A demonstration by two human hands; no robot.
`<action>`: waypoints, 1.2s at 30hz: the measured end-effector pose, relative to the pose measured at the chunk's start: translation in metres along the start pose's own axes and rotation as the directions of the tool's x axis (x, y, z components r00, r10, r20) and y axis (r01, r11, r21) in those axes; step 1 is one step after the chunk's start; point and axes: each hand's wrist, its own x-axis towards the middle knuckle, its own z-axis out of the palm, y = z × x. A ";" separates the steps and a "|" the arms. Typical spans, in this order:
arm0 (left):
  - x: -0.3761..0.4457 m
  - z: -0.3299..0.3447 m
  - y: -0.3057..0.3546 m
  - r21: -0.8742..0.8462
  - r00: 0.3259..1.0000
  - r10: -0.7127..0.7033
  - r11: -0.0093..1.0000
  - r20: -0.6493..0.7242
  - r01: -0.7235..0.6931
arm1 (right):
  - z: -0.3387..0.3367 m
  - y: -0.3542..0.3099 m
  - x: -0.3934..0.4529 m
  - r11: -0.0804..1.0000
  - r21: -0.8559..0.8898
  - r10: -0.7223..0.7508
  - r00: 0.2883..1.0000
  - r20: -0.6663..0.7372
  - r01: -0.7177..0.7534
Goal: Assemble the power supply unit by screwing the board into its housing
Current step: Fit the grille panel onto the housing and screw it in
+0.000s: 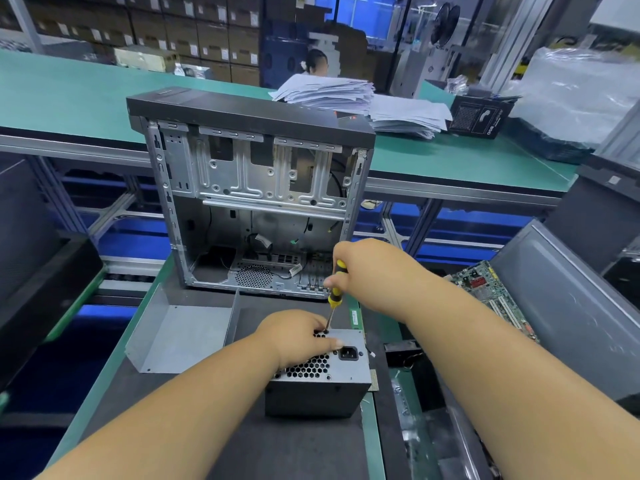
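Note:
The grey power supply unit [341,372] stands on the dark mat near the bench's front, its honeycomb vent and black power socket facing up. My left hand [298,336] grips its top left part, thumb lying across the vent face. My right hand [367,268] holds a yellow-and-black screwdriver [335,297] upright. Its tip sits at the far top edge of the unit, just beside my left fingers. The screw under the tip is too small to make out.
A bent grey metal cover [180,336] lies left of the unit. An open computer case [256,188] stands behind it. A green circuit board [485,289] and a grey panel [568,306] lie to the right. Paper stacks [346,95] sit on the far bench.

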 end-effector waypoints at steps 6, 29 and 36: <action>0.002 0.001 0.000 0.011 1.000 0.002 1.000 0.007 -0.002 | 0.016 -0.006 0.002 0.978 -0.159 0.119 0.986 -0.113 -0.136; 0.000 0.000 0.001 0.030 1.000 -0.003 1.000 0.009 0.003 | 0.029 -0.006 0.003 0.982 0.183 0.064 0.989 -0.131 -0.040; -0.004 -0.003 -0.001 -0.131 1.000 -0.019 0.991 0.007 0.019 | 0.031 0.018 -0.012 0.883 0.455 0.258 0.929 -0.267 -0.115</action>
